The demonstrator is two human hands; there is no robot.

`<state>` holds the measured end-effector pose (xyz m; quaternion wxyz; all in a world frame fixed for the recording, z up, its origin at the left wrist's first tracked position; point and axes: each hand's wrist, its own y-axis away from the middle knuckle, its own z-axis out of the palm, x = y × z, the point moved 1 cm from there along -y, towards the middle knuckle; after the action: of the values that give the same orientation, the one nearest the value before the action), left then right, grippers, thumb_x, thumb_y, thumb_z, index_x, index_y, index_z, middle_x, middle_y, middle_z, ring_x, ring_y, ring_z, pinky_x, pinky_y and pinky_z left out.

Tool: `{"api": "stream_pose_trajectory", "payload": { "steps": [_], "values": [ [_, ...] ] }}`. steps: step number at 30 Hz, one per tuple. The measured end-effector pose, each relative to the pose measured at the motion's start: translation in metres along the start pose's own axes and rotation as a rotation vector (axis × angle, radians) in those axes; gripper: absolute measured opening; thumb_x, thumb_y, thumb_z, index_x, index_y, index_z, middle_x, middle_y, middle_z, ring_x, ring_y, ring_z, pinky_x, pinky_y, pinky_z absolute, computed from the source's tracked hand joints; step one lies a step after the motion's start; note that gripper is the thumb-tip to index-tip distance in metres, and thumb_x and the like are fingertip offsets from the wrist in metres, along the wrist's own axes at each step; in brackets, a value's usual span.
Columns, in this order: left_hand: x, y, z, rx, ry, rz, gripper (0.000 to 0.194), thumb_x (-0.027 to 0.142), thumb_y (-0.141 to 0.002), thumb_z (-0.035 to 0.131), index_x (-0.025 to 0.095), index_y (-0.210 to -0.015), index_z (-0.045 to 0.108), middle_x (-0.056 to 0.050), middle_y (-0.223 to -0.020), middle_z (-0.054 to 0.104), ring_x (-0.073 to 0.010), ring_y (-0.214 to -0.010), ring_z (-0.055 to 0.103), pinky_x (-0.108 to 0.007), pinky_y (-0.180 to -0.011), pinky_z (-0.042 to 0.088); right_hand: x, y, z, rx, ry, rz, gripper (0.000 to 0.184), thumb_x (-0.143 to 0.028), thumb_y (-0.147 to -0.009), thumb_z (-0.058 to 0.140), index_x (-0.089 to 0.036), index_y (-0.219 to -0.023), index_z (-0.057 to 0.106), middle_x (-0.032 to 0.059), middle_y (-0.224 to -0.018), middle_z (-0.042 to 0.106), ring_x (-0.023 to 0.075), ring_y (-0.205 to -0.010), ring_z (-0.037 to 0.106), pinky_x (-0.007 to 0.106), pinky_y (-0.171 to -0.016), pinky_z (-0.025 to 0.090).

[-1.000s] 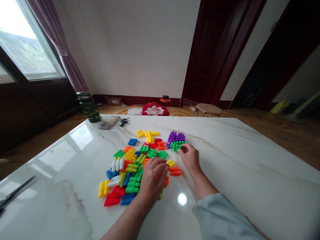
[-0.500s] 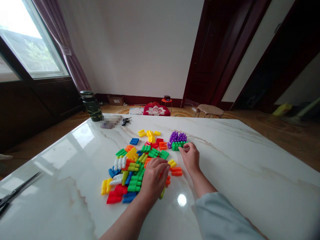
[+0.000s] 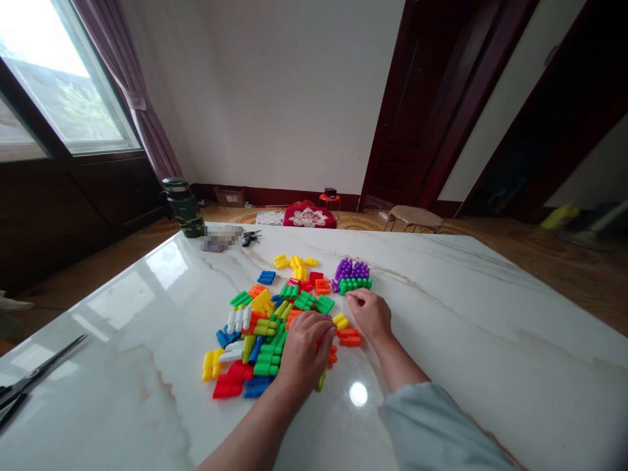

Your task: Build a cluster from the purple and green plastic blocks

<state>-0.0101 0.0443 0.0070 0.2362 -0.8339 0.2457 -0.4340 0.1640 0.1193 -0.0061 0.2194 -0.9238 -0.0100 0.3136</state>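
My left hand (image 3: 309, 347) rests over the right side of a pile of plastic building blocks (image 3: 267, 350), its fingers curled down. Whatever lies under those fingers is mostly hidden; bits of orange show beside the thumb. My right hand (image 3: 371, 315) hovers just in front of a row of green blocks (image 3: 356, 285), apart from it. Its thumb and fingers are drawn together, and nothing shows between them. Directly behind the green row stand purple blocks (image 3: 352, 268) with rounded knobs. Yellow (image 3: 340, 321) and orange (image 3: 349, 337) blocks lie between my hands.
Scissors (image 3: 36, 374) lie at the left of the white marble-patterned table (image 3: 466, 340). A camouflage flask (image 3: 184, 208), a blurred-out item (image 3: 222, 238) and keys (image 3: 250, 238) are at the far left edge. Beyond the table stands a stool (image 3: 415, 216).
My right hand has drawn back slightly from the green row, which its fingertips reached before. My left hand stays over the pile. The view has shifted slightly.
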Motion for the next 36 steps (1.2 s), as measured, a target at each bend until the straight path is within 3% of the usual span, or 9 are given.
{"api": "stream_pose_trajectory", "payload": {
  "steps": [9,14,19,23,28,32,36],
  "values": [
    [-0.002,-0.001,0.0,-0.007,-0.091,-0.032,0.02,0.022,-0.092,0.051,0.019,-0.088,0.07,-0.006,-0.082,0.071,-0.0204,-0.079,0.063,-0.035,-0.077,0.047,-0.011,0.003,-0.003,-0.025,-0.032,-0.013,0.017,-0.03,-0.081,0.057,-0.027,-0.086,0.073,-0.0017,-0.091,0.072,0.0155,-0.069,0.063,0.027,-0.067,0.047],
    [-0.003,0.001,0.0,0.013,-0.163,-0.071,0.02,0.022,-0.092,0.05,0.02,-0.085,0.069,-0.004,-0.076,0.069,-0.0195,-0.074,0.062,-0.034,-0.075,0.045,-0.043,0.008,-0.002,-0.1,0.011,-0.236,0.027,-0.026,-0.081,0.061,-0.023,-0.106,0.07,0.004,-0.107,0.07,0.0217,-0.097,0.058,0.032,-0.088,0.046],
    [-0.005,0.002,0.001,0.024,-0.179,-0.091,0.022,0.019,-0.091,0.05,0.02,-0.077,0.067,-0.003,-0.07,0.066,-0.0181,-0.069,0.06,-0.034,-0.076,0.045,-0.053,0.01,0.007,-0.226,0.147,-0.27,0.039,-0.033,-0.086,0.06,-0.021,-0.123,0.064,0.0095,-0.115,0.067,0.0271,-0.104,0.053,0.037,-0.091,0.044],
    [-0.004,0.001,0.0,0.08,-0.173,-0.115,0.019,0.02,-0.09,0.051,0.019,-0.079,0.067,-0.004,-0.075,0.068,-0.019,-0.073,0.061,-0.033,-0.075,0.044,-0.053,0.008,0.007,-0.242,0.15,-0.272,0.04,-0.036,-0.085,0.062,-0.021,-0.122,0.064,0.0088,-0.112,0.067,0.0274,-0.102,0.053,0.037,-0.089,0.044],
    [0.001,0.001,-0.007,0.181,-0.117,-0.163,0.019,0.023,-0.093,0.049,0.02,-0.084,0.066,-0.004,-0.079,0.068,-0.019,-0.077,0.061,-0.031,-0.074,0.043,-0.068,0.004,0.01,-0.296,0.094,-0.378,0.038,-0.023,-0.085,0.058,-0.024,-0.123,0.063,0.0051,-0.116,0.067,0.0248,-0.105,0.053,0.035,-0.09,0.041],
    [0.002,0.0,-0.008,0.196,-0.073,-0.181,0.018,0.024,-0.094,0.048,0.02,-0.085,0.064,-0.003,-0.079,0.066,-0.0182,-0.077,0.06,-0.031,-0.075,0.044,-0.077,0.004,0.02,-0.336,0.114,-0.386,0.041,-0.024,-0.087,0.053,-0.025,-0.128,0.059,0.0059,-0.117,0.066,0.0262,-0.108,0.053,0.037,-0.088,0.041],
    [0.0,0.0,-0.006,0.2,-0.055,-0.171,0.017,0.023,-0.093,0.05,0.02,-0.083,0.063,-0.004,-0.081,0.064,-0.0187,-0.079,0.059,-0.032,-0.075,0.047,-0.073,0.004,0.028,-0.291,0.026,-0.365,0.04,-0.024,-0.084,0.052,-0.02,-0.123,0.062,0.0097,-0.112,0.066,0.0261,-0.107,0.056,0.037,-0.09,0.042]
  ]
}}
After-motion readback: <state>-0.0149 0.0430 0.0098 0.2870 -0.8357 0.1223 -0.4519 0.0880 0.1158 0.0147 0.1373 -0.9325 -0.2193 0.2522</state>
